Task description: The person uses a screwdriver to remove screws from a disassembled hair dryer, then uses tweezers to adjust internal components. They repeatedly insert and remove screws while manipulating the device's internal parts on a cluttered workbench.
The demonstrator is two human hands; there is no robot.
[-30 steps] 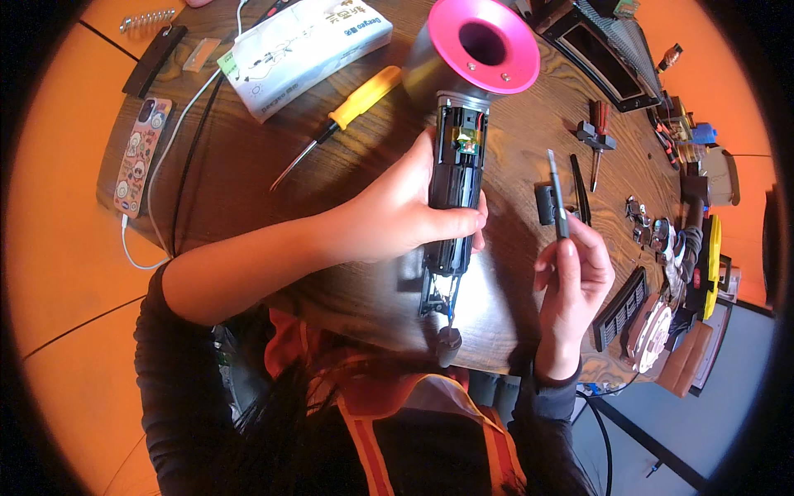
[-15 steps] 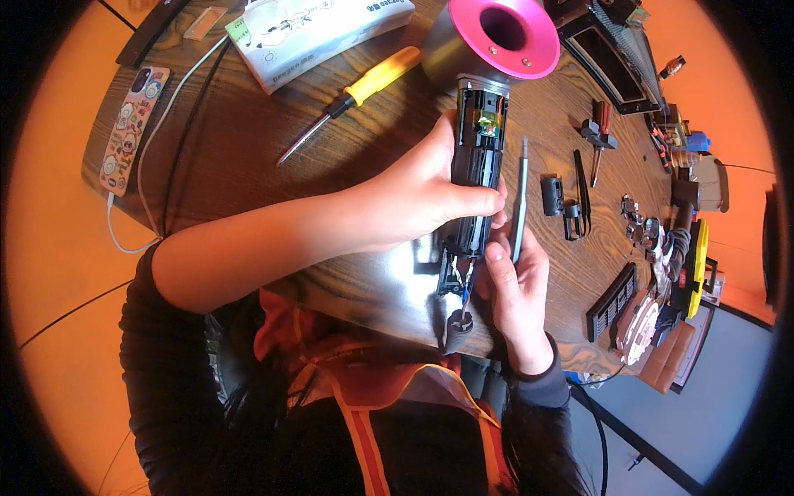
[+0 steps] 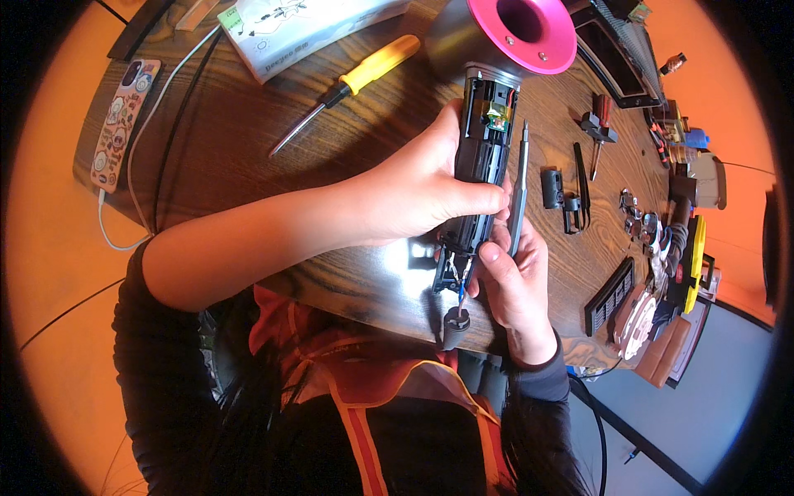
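Observation:
A hair dryer [image 3: 447, 50] with a grey body and a pink ring lies across the table's near side, its handle opened to show the black inner core [image 3: 480, 161]. My left hand [image 3: 447, 186] is wrapped round that core, thumb across it. Below the core, white and blue wires [image 3: 461, 285] run to a dark cable end piece [image 3: 456, 326] hanging past the table edge. In my right hand [image 3: 517, 285] is a slim grey precision screwdriver [image 3: 521, 194], pointing away from me. My right fingertips are close to the core's lower end, partly hidden behind it.
A yellow-handled screwdriver [image 3: 376, 68], a box [image 3: 306, 33] and a phone [image 3: 124, 124] on a white cable are at left. To the right lie black parts [image 3: 552, 188], tweezers [image 3: 582, 186], a red-handled screwdriver [image 3: 602, 124] and a black grille [image 3: 610, 296].
The dryer head has shifted slightly right and up in view, and the handle tilts a little more. Both hands keep their holds.

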